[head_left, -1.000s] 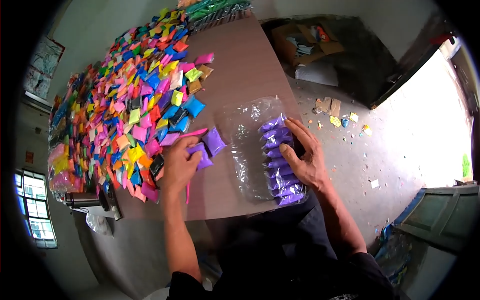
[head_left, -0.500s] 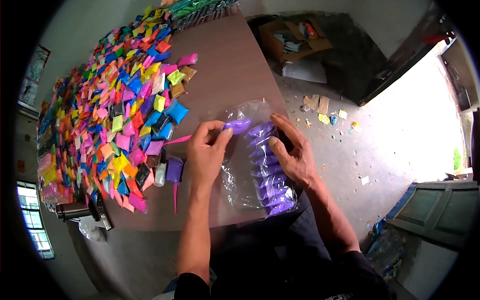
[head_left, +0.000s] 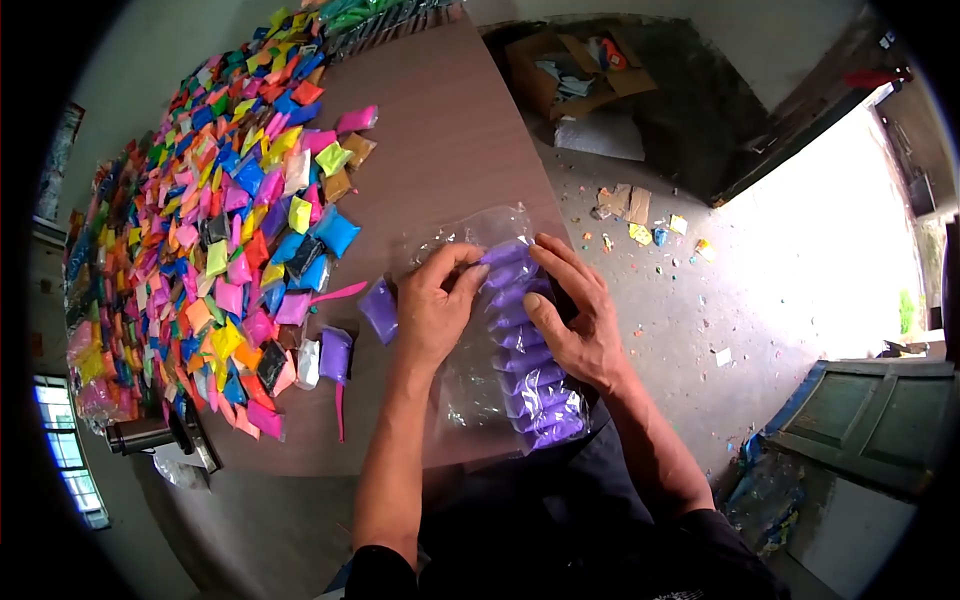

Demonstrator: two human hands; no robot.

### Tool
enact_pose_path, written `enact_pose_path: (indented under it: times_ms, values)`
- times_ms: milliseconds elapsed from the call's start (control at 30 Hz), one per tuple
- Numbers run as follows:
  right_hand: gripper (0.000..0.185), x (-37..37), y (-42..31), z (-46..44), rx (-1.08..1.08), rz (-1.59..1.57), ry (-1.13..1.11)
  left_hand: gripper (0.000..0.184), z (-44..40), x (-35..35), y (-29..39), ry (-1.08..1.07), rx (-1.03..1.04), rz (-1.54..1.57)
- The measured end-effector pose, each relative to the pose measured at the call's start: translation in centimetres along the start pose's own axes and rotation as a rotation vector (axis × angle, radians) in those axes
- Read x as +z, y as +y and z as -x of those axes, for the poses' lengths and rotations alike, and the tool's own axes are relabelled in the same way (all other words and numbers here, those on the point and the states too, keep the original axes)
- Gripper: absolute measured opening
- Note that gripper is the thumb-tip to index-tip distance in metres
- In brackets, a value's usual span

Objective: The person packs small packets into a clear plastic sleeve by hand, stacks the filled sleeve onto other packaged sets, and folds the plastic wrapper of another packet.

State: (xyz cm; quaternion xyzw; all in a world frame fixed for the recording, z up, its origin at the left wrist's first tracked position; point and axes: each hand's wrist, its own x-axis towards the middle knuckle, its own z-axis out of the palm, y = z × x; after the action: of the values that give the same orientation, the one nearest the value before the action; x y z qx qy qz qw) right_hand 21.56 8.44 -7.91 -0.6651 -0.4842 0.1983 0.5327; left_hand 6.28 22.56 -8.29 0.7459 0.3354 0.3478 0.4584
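Note:
Several purple packets (head_left: 533, 380) lie in a column on a clear plastic bag (head_left: 465, 385) near the table's right edge. With thumb and fingers, my left hand (head_left: 440, 300) pinches the left end of the top purple packet (head_left: 508, 252). My right hand (head_left: 580, 325) rests along the column's right side, thumb and fingers apart, touching the upper packets. Two loose purple packets, one (head_left: 379, 310) beside my left hand and another (head_left: 336, 354) lower left, lie on the table. Pink strips (head_left: 340, 412) are near them.
A large heap of coloured packets (head_left: 230, 240) covers the table's left side. Green bagged items (head_left: 375, 15) lie at the far end. An open cardboard box (head_left: 580, 75) and scraps (head_left: 628, 203) are on the floor to the right.
My left hand has carried a purple packet from the left to the top of the column. Another loose purple packet now shows beside that hand. My right hand stays by the column.

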Motion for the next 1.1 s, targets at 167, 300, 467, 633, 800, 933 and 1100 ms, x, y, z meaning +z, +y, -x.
enact_pose_path:
  times_ms: [167,300,467,633,800,933,1100]
  values:
    - [0.055,0.2,-0.2,0.0,-0.006,0.013,0.005,0.015,0.1,0.2,0.1,-0.009,0.026,-0.035]
    - [0.053,0.4,0.1,0.0,-0.006,-0.026,0.032,0.020,0.9,-1.0,1.3,-0.029,0.044,-0.108]
    - [0.053,0.4,0.1,0.1,-0.007,-0.028,0.056,0.023,2.2,-6.7,1.1,0.132,0.018,-0.311]
    - [0.052,0.8,0.5,0.1,-0.017,-0.074,0.083,0.029,3.4,-10.7,2.1,0.001,-0.124,-0.604]
    - [0.053,0.5,0.5,-0.1,-0.051,-0.066,0.082,0.033,4.0,-11.0,1.5,-0.005,-0.080,-0.527]
    - [0.053,0.3,0.3,-0.1,-0.048,-0.016,0.078,0.030,4.1,-11.5,2.4,0.054,-0.157,-0.273]
    - [0.055,0.4,0.6,-0.2,-0.043,-0.045,0.084,0.019,2.1,-9.0,2.7,0.135,-0.146,-0.044]
